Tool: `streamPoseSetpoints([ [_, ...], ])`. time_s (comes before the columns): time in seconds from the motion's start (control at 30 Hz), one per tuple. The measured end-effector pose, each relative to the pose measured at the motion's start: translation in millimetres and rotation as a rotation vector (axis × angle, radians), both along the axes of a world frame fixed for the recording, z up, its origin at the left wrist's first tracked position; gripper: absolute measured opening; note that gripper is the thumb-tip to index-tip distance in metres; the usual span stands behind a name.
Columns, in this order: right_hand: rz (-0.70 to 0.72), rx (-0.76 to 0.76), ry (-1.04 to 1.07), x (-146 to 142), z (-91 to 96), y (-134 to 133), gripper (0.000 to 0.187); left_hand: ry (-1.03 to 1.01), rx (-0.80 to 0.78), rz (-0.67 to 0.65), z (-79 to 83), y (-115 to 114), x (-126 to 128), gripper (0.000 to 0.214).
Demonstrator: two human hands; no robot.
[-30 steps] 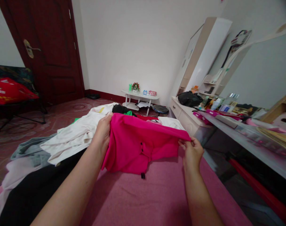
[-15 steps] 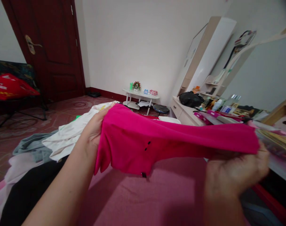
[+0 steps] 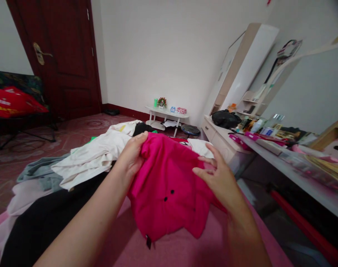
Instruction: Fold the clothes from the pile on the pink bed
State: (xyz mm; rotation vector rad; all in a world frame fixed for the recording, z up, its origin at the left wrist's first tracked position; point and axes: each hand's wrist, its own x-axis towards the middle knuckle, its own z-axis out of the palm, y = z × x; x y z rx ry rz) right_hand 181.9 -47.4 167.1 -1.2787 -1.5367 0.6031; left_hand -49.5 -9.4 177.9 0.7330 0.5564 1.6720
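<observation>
A bright pink garment (image 3: 169, 168), with two black dots like buttons and a small black tag at its lower edge, hangs in loose folds over the pink bed cover. My left hand (image 3: 134, 152) is closed on its upper left edge. At the garment's right side is my right hand (image 3: 217, 172), its thumb and fingers apart and curved beside the cloth; whether the fingertips touch it I cannot tell. Left of my left hand lies a white shirt (image 3: 96, 155) on a heap of clothes, with black cloth (image 3: 55, 215) below it.
Grey cloth (image 3: 38, 172) lies at the heap's left edge. More folded white cloth (image 3: 201, 146) sits beyond the garment. On the right stands a dressing table (image 3: 285, 167) with bottles and boxes. A small white table (image 3: 169, 113) stands by the far wall, a red bag (image 3: 16, 102) at far left.
The pink garment was stretched sideways between both hands; now it hangs down from my left hand. My right hand has let go of its far right end and moved left, fingers spreading.
</observation>
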Motion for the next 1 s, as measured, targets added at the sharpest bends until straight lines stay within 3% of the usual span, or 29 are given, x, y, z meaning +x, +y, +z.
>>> streamPoseSetpoints([
  [0.13, 0.313, -0.211, -0.341, -40, -4.2, -23, 0.073, -0.013, 0.064, -0.046, -9.4, -7, 33, 0.026],
  [0.2, 0.354, -0.239, -0.594, -52, -9.5, -29, 0.063, -0.054, 0.127, 0.031, -7.4, -10, 38, 0.025],
  [0.3, 0.374, -0.217, -0.837, -58, -26.6, -24, 0.078, -0.119, 0.211, 0.215, 2.5, -9, 26, 0.021],
  [0.37, 0.356, -0.182, -0.932, -61, -42.8, -15, 0.096, -0.183, 0.262, 0.344, 10.1, -6, 10, 0.019],
  [0.43, 0.285, -0.135, -1.015, -65, -60.3, -4, 0.102, -0.256, 0.295, 0.455, 16.2, -3, -7, 0.020],
  [0.5, 0.199, -0.094, -1.057, -68, -76.8, 5, 0.092, -0.298, 0.308, 0.533, 20.0, -2, -21, 0.026],
  [0.6, 0.093, -0.086, -1.047, -62, -95.8, 19, 0.055, -0.312, 0.325, 0.605, 21.9, -1, -33, 0.034],
  [0.67, 0.013, -0.105, -1.007, -48, -103.8, 29, 0.031, -0.303, 0.326, 0.621, 21.3, -1, -36, 0.035],
  [0.73, -0.048, -0.119, -0.871, -25, -106.6, 41, 0.024, -0.290, 0.325, 0.619, 19.7, 0, -36, 0.033],
  [0.8, -0.093, -0.083, -0.580, 2, -101.4, 52, 0.022, -0.277, 0.340, 0.619, 17.1, 3, -35, 0.031],
  [0.9, -0.238, 0.082, -0.015, 37, -74.5, 57, 0.020, -0.181, 0.333, 0.611, 13.6, 6, -33, 0.023],
  [1.0, -0.334, 0.278, 0.378, 57, -33.2, 38, 0.028, -0.020, 0.274, 0.619, 15.1, 2, -28, 0.016],
])
